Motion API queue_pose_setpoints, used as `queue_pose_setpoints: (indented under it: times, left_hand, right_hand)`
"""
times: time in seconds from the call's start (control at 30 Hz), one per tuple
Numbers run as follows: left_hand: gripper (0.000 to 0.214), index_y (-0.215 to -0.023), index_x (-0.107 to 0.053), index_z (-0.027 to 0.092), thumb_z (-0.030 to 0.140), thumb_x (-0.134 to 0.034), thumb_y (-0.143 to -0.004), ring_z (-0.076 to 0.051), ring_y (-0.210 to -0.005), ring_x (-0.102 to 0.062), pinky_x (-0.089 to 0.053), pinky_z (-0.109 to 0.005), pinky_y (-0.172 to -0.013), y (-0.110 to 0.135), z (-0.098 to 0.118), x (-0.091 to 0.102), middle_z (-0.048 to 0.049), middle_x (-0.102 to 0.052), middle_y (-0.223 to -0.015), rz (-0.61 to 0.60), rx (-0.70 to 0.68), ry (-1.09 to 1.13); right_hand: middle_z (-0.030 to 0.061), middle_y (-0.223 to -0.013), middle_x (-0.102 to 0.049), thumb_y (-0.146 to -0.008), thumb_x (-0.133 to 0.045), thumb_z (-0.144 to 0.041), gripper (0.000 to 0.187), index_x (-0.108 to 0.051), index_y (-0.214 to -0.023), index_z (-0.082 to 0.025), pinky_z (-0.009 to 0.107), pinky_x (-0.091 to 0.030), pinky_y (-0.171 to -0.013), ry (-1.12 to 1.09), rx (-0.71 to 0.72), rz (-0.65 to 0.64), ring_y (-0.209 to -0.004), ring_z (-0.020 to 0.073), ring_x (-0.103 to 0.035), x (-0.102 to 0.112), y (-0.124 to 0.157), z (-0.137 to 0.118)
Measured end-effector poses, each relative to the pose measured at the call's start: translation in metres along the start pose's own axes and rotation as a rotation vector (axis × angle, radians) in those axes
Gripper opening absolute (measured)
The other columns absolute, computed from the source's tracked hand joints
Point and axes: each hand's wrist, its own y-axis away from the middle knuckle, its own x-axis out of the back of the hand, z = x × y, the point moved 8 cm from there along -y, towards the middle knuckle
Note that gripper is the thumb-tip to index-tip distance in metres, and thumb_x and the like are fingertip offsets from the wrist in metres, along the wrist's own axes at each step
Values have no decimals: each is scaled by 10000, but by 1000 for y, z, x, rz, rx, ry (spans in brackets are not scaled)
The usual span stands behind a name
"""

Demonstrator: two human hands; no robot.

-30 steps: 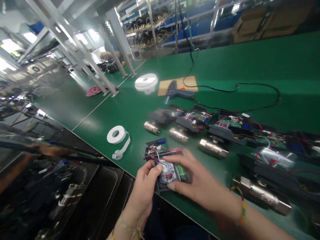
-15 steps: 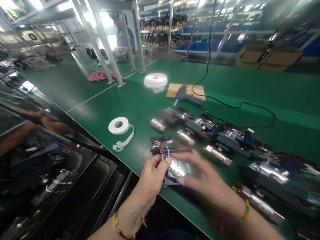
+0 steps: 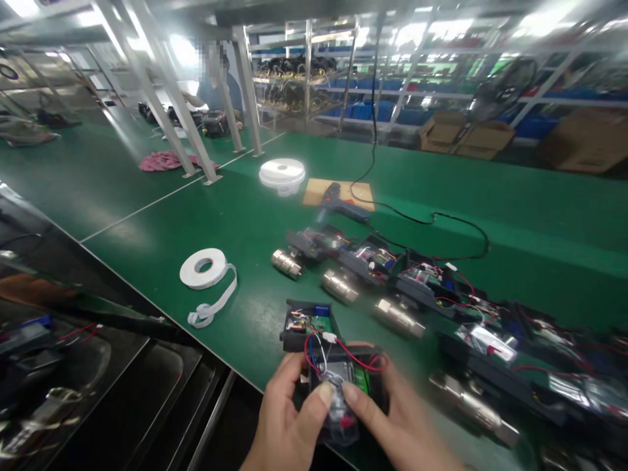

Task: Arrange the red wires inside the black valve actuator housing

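Observation:
My left hand (image 3: 289, 415) grips the left side of an open black electronic housing (image 3: 294, 341), its thumb pressing on a clear plastic piece (image 3: 339, 425). From the other side my right hand (image 3: 400, 418) is wrapped around the same housing, thumb on the clear piece too. Red, white and blue wires with a white connector (image 3: 329, 337) run between the unit's two sections. A green circuit board (image 3: 320, 323) shows in the far section. The fingers beneath the housing are hidden, and the near end is blurred.
A row of similar black units (image 3: 422, 288) with metal valve bodies (image 3: 400, 317) lies to the right. White tape rolls (image 3: 189, 271) sit left and behind. A glue gun (image 3: 343, 206) rests on a board, its cable trailing right. A person (image 3: 220, 91) is across the bench (image 3: 147, 245).
The housing has turned and come nearer my body, so its wires show more. My right hand has moved from over the clear piece to the housing's right side. The camera view has shifted.

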Motion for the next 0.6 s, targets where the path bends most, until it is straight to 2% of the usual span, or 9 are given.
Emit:
queue_pose_setpoints:
  times: [0.1,0.27,0.43,0.53,0.6]
  left_hand:
    - [377,-1190,-721,231,479,-661,-912,-294,-1102,-675,-506,-372,-1007,2,-2,-1,-81,-732,-1162,20,-18,-6]
    - [447,-1222,-699,210,513,-662,-897,-329,-1185,-643,-486,-412,-1069,3,-15,-3,-106,-718,-1222,49,14,40]
    - [503,-1183,-725,199,571,-703,-845,-343,-1181,-651,-506,-423,-1065,9,-20,0,-119,-739,-1189,173,51,49]
    - [529,-1139,-751,204,610,-746,-800,-324,-1085,-695,-558,-364,-967,13,-20,4,-102,-761,-1120,256,112,33]
    - [553,-1134,-755,197,614,-777,-772,-318,-1053,-711,-574,-329,-909,15,-21,7,-101,-771,-1114,302,139,43]
  right_hand:
    - [126,-1435,-632,-883,-698,-633,626,-578,-1345,-229,515,-456,-1168,-181,-61,75,-1338,337,-589,-4,1,5]
    - [108,-1338,-698,-804,-770,-645,650,-584,-1281,-244,501,-506,-1112,-447,-90,214,-1292,354,-622,-14,5,23]
    - [117,-1341,-695,-764,-800,-655,714,-567,-1300,-246,499,-523,-1084,-517,-102,224,-1278,364,-628,-20,5,27]
    - [112,-1341,-689,-785,-788,-653,679,-600,-1282,-229,452,-495,-1117,-472,-96,231,-1327,343,-584,-16,4,19]
    - [97,-1309,-700,-825,-763,-628,620,-618,-1274,-225,411,-491,-1116,-458,-80,189,-1337,322,-574,-14,4,12]
